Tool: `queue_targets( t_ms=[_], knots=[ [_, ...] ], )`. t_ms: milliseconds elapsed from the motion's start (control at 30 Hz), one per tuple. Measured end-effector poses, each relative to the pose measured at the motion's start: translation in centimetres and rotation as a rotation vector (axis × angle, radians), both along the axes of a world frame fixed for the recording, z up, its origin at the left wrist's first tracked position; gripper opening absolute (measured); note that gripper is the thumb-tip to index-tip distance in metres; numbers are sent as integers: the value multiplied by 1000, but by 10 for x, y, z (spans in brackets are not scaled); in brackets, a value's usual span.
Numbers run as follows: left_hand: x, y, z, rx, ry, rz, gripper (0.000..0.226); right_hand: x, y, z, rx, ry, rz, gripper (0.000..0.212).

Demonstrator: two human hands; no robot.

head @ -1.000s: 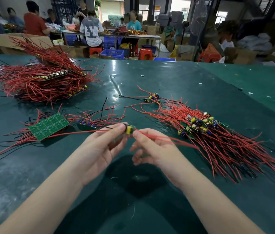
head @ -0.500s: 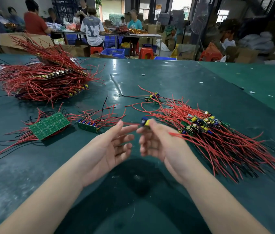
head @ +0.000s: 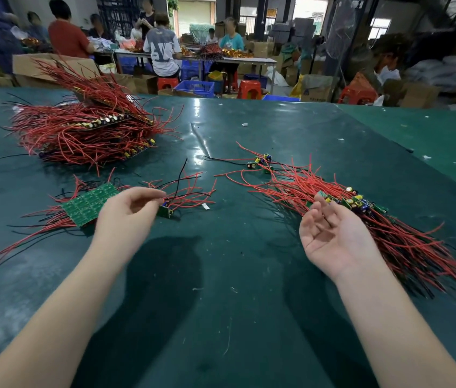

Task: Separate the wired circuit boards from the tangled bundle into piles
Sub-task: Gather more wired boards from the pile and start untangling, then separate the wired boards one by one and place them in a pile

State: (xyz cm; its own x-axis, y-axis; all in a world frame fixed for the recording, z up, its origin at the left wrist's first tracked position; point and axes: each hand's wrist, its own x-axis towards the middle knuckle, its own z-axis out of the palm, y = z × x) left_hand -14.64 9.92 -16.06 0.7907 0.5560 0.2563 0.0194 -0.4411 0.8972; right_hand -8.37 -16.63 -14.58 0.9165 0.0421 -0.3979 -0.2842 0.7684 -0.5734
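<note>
The left hand (head: 128,217) reaches, fingers loosely curled and holding nothing, towards a small green wired circuit board (head: 165,210) beside it. The right hand (head: 330,236) lies palm-up, empty, against the sorted pile of red-wired boards (head: 361,208). Pinch one board only, lifting wires free of neighbours.

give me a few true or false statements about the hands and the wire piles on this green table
1. The right hand lies palm up with relaxed fingers, holding nothing. True.
2. The left hand is far from any board. False: its fingertips are at a small green circuit board with red wires.
3. The biggest heap of red-wired boards sits at the far left of the dark green table. True.
4. A bare flat green circuit panel lies right of the right hand. False: it lies beside the left hand.
5. The long fan of red-wired boards lies on the right side. True.
</note>
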Motion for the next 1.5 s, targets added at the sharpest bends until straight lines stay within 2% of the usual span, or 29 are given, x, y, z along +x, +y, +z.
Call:
queue_targets(
  t_ms=[67, 133, 233, 333, 433, 600, 667, 733, 767, 900, 1067, 1200, 1333, 1433, 1500],
  knots=[
    [3, 13, -5, 226, 86, 66, 31, 1, -1, 1, -4, -2, -15, 21],
    [9, 21, -16, 482, 231, 2, 42, 1, -2, 2, -37, -22, -25, 19],
    [15, 15, -30, 679, 406, -101, 54, -1, -1, 3, -91, -67, -7, 15],
    [13, 15, -32, 800, 309, -23, 46, -4, 3, 3, -103, -78, 44, 16],
    [10, 18, -26, 837, 247, 55, 37, -6, 7, 1, -122, -82, 97, 21],
    [5, 14, -16, 767, 217, 62, 24, -10, 13, -1, -196, -90, 209, 18],
    [5, 11, -12, 607, 151, 114, 18, -11, 13, 0, -210, -93, 233, 17],
    [4, 10, -10, 435, 125, 198, 20, -12, 13, 0, -215, -90, 241, 16],
    [4, 11, -9, 410, 138, 206, 23, -12, 13, 1, -215, -89, 241, 16],
    [5, 18, -14, 497, 302, 95, 36, -13, 13, 1, -219, -99, 241, 15],
    [5, 13, -13, 531, 62, 91, 5, -15, 16, -1, -247, -115, 301, 15],
    [5, 0, -10, 341, -90, 20, 22, -19, 22, -4, -411, -180, 462, 17],
    [1, -22, -7, 100, -188, -116, 23, -27, 38, -13, -611, -266, 609, 19],
    [-4, -39, -2, 5, -236, -238, 17, -32, 47, -20, -563, -233, 704, 25],
    [-7, -49, -1, -59, -236, -345, 14, -33, 50, -21, -504, -205, 675, 22]
  ],
)
